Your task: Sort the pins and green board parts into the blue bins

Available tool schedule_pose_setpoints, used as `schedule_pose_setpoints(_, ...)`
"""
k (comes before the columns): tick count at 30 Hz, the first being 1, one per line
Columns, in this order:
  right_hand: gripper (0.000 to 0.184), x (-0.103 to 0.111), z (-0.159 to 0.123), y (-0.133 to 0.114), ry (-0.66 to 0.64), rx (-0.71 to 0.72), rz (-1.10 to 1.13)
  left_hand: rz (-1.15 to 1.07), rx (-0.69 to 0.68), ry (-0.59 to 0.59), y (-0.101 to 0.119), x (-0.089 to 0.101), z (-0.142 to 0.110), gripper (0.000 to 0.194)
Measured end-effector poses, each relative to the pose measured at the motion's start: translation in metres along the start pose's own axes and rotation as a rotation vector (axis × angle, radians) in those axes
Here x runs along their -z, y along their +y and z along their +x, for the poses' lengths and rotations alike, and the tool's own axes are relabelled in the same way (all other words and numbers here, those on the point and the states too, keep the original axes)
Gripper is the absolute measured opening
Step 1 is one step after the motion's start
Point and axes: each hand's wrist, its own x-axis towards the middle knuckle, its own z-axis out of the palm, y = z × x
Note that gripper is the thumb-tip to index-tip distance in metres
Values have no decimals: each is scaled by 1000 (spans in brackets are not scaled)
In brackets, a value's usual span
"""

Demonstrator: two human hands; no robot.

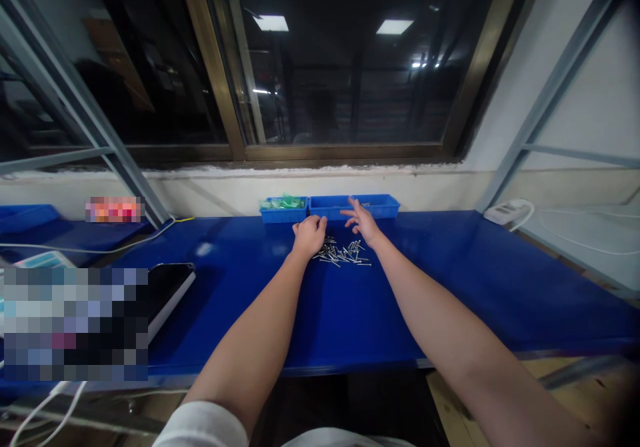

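A small heap of metal screws (343, 253) lies on the blue tabletop (450, 280) near its far edge. My left hand (309, 233) rests beside the heap's left end with its fingers curled in; whether they hold anything is hidden. My right hand (362, 222) hovers over the heap's far right side, fingers spread and stretched toward a blue bin (370, 207) just behind. A second blue bin (283, 209), holding green parts, stands left of the first, against the wall.
A dark flat device (167, 287) lies at the table's left. A white power strip (507, 211) with its cable sits at the far right. White cables run along the left side. A window fills the wall behind, and grey metal struts rise at both sides.
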Motion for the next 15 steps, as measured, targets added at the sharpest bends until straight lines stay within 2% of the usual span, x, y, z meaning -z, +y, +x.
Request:
schedule_pose_setpoints(4,72,5,7,13,130,5,-158,-5,-15,-14,-4,-2,1,31)
schedule_pose_setpoints(8,58,9,6,14,192,47,-449,-1,-34,-102,-9,-6,2,34)
schedule_pose_setpoints(11,38,10,2,9,156,44,-638,-4,-73,-210,-12,-8,2,40)
schedule_pose_setpoints(15,21,9,-3,5,-4,-1,-694,-1,-111,-315,-12,-9,0,48)
